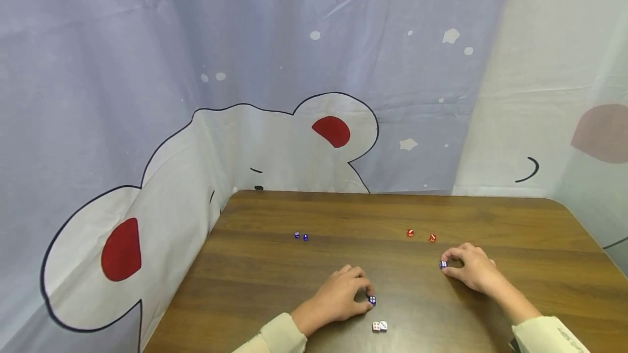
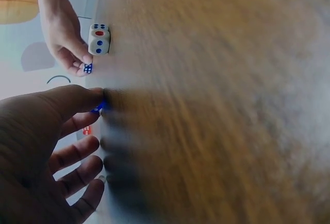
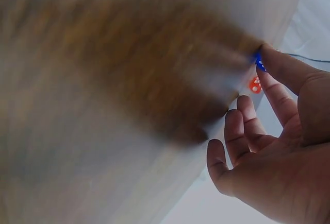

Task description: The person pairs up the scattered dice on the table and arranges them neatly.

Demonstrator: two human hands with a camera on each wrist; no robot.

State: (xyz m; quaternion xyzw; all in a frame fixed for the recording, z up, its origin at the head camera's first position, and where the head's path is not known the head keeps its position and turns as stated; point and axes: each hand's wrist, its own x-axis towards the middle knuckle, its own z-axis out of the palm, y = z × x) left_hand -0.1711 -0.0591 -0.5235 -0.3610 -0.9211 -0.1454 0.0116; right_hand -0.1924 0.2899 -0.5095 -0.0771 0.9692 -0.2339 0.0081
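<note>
Between thumb and index finger, my left hand (image 1: 340, 294) pinches a blue die (image 1: 372, 300) low at the tabletop. Just in front of it, nearer to me, a pair of white dice (image 1: 380, 327) sit side by side. Farther right, my right hand (image 1: 473, 268) pinches another blue die (image 1: 444, 264) by thumb and index finger. Beyond that hand lie a red die (image 1: 410, 232) and a second red die (image 1: 432, 238), a little apart. The left wrist view shows the left thumb partly covering its blue die (image 2: 98, 107); in the right wrist view the other blue die (image 3: 260, 62) touches the thumb tip.
Two small blue dice (image 1: 301, 236) lie close together at the far left of the brown wooden table (image 1: 353, 214). A printed curtain (image 1: 275, 59) hangs right behind the table's back edge and along its left side.
</note>
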